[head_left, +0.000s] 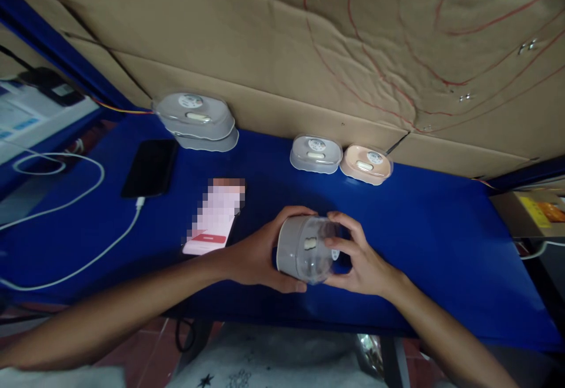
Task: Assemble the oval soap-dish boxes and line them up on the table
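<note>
Both hands hold a grey container with a clear lid [306,249] over the near part of the blue table. My left hand [260,252] wraps round its grey base from the left, thumb low and fingers along the far side. At the lid end, my right hand [359,255] grips with curved fingers and thumb, some fingertips on the clear plastic. The container is tipped on its side, its lid facing right. A small white piece and a round label show through the lid. Beyond the hands stand a similar grey container [316,155] and a peach one [366,165], side by side.
Two stacked grey containers [198,118] stand at the back left of the blue table [424,229]. A lit phone [216,217] lies left of my hands, and a dark phone [150,168] with a white cable [119,246] farther left. Cardboard [247,35] lines the back.
</note>
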A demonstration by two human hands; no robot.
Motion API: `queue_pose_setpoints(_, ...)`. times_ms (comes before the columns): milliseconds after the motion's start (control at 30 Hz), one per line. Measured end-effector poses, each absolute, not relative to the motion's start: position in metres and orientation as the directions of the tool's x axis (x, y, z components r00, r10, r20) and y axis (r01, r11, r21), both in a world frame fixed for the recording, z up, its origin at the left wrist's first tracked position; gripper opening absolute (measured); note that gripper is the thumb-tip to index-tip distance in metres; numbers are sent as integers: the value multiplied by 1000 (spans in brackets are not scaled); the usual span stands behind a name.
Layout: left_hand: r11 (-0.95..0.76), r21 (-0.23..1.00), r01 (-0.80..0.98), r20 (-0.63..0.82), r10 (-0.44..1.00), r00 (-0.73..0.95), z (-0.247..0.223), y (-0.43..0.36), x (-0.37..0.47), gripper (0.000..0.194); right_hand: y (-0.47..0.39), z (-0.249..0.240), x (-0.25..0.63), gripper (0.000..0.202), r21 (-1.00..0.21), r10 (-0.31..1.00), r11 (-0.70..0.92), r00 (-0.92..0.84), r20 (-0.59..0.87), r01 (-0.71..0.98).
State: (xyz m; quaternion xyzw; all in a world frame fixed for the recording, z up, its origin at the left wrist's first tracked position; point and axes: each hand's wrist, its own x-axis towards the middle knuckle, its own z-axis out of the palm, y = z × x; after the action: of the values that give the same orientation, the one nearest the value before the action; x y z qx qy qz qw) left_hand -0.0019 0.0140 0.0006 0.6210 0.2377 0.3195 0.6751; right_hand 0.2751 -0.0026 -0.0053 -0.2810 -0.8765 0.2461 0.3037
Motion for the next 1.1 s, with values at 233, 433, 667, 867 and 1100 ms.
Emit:
queue_pose_setpoints(233, 178, 947, -269, 17, 805, 594, -7, 4, 6, 97, -4, -9, 274, 93, -649, 668, 677, -660, 343, 347)
queue_pose_setpoints(433, 512, 757, -406, -270, 811, 519, -6, 9, 8, 71, -6, -20, 269, 109, -697, 749, 608, -566, 345, 380)
queue_pose_setpoints(667, 650, 500, -573, -255, 742, 620, -3, 23, -1, 53, -9, -13, 269, 101, -524, 587, 798, -584, 560, 299)
queue_pose_setpoints(867, 515, 734, -442, -162, 765, 623, 0, 30, -6, 86, -4, -3, 277, 83, -479, 616, 783, -602, 509, 397)
queue_pose_setpoints(1100, -272, 955, -120, 297, 893, 338, -4, 29, -4, 93, 13, 23, 288, 65, -328, 723, 688, -576, 381, 647)
